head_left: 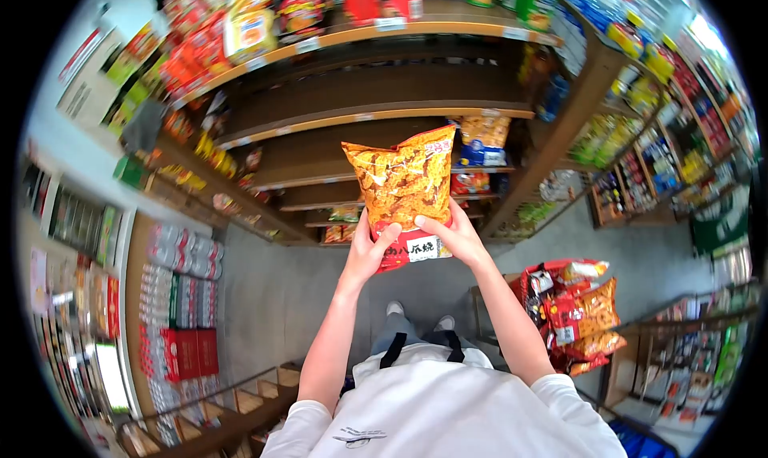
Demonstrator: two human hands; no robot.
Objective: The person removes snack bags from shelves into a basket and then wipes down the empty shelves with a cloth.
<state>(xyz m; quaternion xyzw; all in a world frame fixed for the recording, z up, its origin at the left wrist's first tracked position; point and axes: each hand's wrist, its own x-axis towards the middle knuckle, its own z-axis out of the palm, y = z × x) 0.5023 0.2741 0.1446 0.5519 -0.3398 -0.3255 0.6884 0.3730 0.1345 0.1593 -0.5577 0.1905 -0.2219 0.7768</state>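
Note:
In front of my chest I hold up a bag of snacks (404, 182), orange with a red lower band and a white label with dark characters. My left hand (371, 244) grips its lower left side, the thumb across the front. On the lower right side my right hand (453, 232) closes on the same bag, its thumb also on the front. The fingers behind the bag are hidden. Beyond the bag stands a brown shelf rack (376, 98), and a yellow-and-blue snack bag (485, 140) is on one of its shelves, right of the held bag.
To my right is a red container (532, 276) piled with snack bags (588, 310), some like the held one. Stacked drink packs (180, 298) stand on the left. Packets (252, 22) and green cans (536, 2) line the upper shelf. Grey floor (276, 306) lies around my feet.

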